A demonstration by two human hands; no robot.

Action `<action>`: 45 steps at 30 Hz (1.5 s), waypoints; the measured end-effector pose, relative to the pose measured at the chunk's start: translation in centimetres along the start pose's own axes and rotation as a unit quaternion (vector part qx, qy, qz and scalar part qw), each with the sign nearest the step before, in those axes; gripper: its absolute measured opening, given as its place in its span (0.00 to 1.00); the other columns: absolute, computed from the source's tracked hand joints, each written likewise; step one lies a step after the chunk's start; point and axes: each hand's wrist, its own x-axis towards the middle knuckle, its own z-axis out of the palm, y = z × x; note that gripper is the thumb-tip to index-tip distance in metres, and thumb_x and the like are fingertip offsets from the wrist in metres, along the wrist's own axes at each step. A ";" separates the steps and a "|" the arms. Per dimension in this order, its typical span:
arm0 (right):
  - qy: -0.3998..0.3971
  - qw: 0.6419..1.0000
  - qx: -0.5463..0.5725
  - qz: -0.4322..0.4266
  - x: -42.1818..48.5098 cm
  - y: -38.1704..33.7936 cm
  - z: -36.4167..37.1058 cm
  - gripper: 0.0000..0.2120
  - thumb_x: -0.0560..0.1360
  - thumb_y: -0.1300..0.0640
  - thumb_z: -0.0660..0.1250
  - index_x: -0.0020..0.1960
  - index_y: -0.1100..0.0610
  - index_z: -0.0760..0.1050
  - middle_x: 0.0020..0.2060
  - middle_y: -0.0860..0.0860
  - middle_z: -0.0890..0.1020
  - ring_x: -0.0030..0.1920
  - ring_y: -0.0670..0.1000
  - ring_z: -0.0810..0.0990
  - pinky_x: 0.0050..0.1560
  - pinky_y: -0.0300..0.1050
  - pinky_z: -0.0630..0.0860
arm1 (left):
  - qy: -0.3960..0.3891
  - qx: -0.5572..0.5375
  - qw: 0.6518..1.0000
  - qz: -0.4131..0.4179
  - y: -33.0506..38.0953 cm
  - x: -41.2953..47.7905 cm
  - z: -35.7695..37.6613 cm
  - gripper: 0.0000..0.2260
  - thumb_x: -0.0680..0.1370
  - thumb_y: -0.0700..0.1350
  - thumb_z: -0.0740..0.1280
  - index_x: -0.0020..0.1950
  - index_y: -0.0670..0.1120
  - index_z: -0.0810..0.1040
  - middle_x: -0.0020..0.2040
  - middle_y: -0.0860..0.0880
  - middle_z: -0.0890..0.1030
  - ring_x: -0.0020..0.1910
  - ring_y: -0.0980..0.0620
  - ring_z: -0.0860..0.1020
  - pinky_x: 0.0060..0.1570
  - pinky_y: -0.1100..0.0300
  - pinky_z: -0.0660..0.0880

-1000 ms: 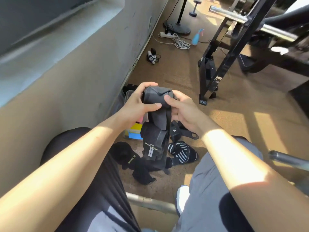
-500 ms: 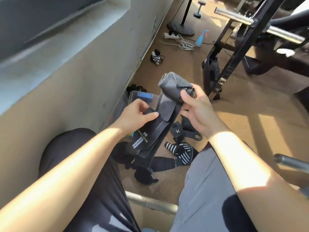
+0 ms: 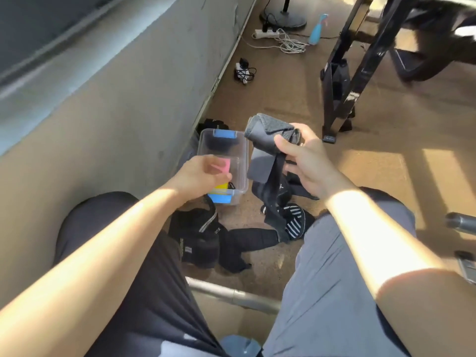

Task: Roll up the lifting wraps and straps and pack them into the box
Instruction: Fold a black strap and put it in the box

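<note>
1. The right hand [image 3: 306, 163] grips a dark grey fabric lifting wrap [image 3: 268, 132]. Thumb and fingers are curled round its partly rolled upper end, held up in the air just right of the box.
2. The unrolled rest of the grey wrap hangs down from the roll as a flat tail. Its lower end reaches the loose gear on the floor between the person's knees.
3. The left hand [image 3: 198, 179] hovers over the near end of the clear plastic storage box [image 3: 202, 144]. It is smeared by motion blur, so I cannot tell whether the fingers are apart or pinching something.
4. The box sits on the brown floor against the foot of the wall, its top off, with a pink piece [image 3: 223, 166] and a yellow piece [image 3: 221, 186] visible inside.
5. A heap of black wraps with pale lettering [image 3: 198, 238] lies on the floor just in front of the box. A black-and-white striped wrap [image 3: 295, 220] lies to its right, under the hanging grey tail.
6. Farther off stand a black steel rack frame [image 3: 342, 81] and a light blue spray bottle [image 3: 317, 29]. A white power strip [image 3: 266, 34] with a coiled cable lies beside the bottle.
7. A grey metal tube [image 3: 231, 295] runs across the floor between the person's legs — one clothed in black, the other in grey.
</note>
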 end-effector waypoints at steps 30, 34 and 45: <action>-0.189 0.979 0.060 0.051 -0.8 2.0 3.4 0.27 0.75 0.41 0.71 0.70 0.50 0.71 0.64 0.57 0.82 0.65 0.59 0.81 0.66 0.64 0.76 | -0.061 -0.265 0.950 0.153 1.2 -0.4 0.7 0.25 0.78 0.33 0.72 0.70 0.47 0.68 0.62 0.46 0.78 0.62 0.47 0.81 0.58 0.49 0.81; -0.155 0.983 0.087 0.056 -1.1 2.2 3.6 0.24 0.73 0.46 0.73 0.65 0.53 0.73 0.58 0.56 0.84 0.59 0.56 0.84 0.53 0.55 0.82 | -0.111 -0.237 0.954 0.147 1.1 -0.4 1.4 0.27 0.80 0.33 0.69 0.71 0.52 0.61 0.62 0.49 0.77 0.63 0.48 0.81 0.61 0.46 0.80; -0.154 0.987 0.042 0.013 -1.3 1.8 2.9 0.24 0.77 0.57 0.73 0.69 0.45 0.71 0.66 0.55 0.77 0.64 0.57 0.81 0.58 0.66 0.81 | -0.096 -0.309 0.945 0.042 1.5 -0.3 0.1 0.21 0.77 0.48 0.74 0.69 0.56 0.75 0.61 0.48 0.81 0.54 0.53 0.84 0.48 0.55 0.82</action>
